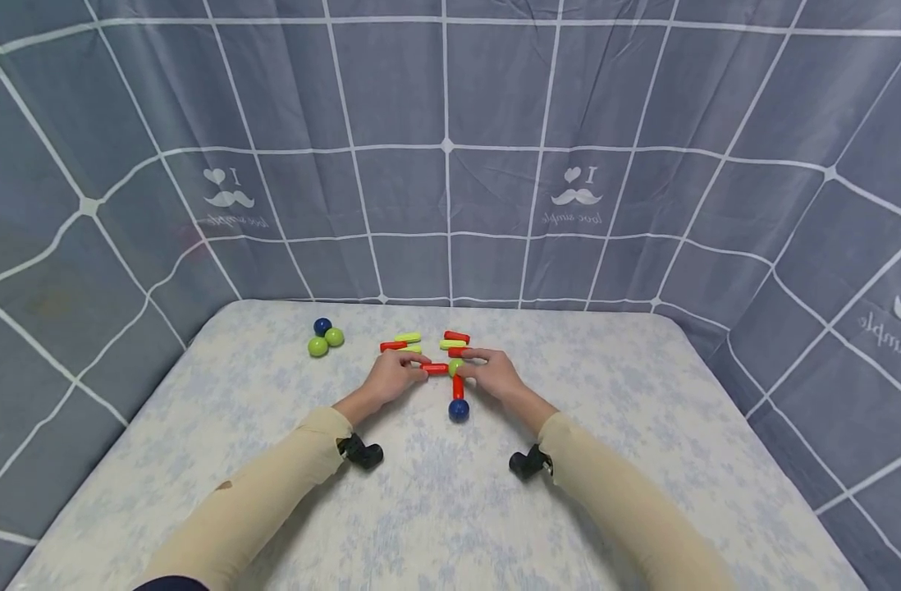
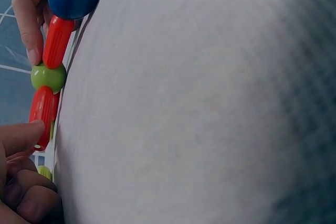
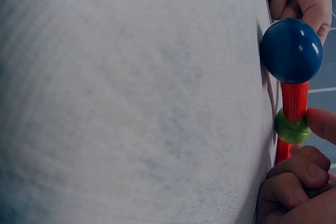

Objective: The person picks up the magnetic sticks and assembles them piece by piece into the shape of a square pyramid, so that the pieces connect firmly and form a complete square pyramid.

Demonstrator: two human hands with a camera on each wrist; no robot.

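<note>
Sleeves [image 1: 613, 497] nearest; the left hand [image 1: 391, 377] pinches a rod [image 1: 435, 369] left of the green ball [image 1: 454, 366], which the right hand [image 1: 498, 377] grips (blue ball [image 1: 459, 410] on its near side, past another rod [image 1: 459, 387]). Joining seems in hand; next probably calls for a straight push.

A grey-blue fabric curtain [image 1: 406, 197] ruled with white grid lines hangs in creases behind and on both sides of a white table [image 1: 450, 525] mottled with pale blue. Small white diamonds [image 1: 446, 145] mark some crossings, while a white printed moustache motif [image 1: 229, 199] with a heart and mirror-reversed lettering shows toward the left, and a matching one [image 1: 576, 196] right of centre.
</note>
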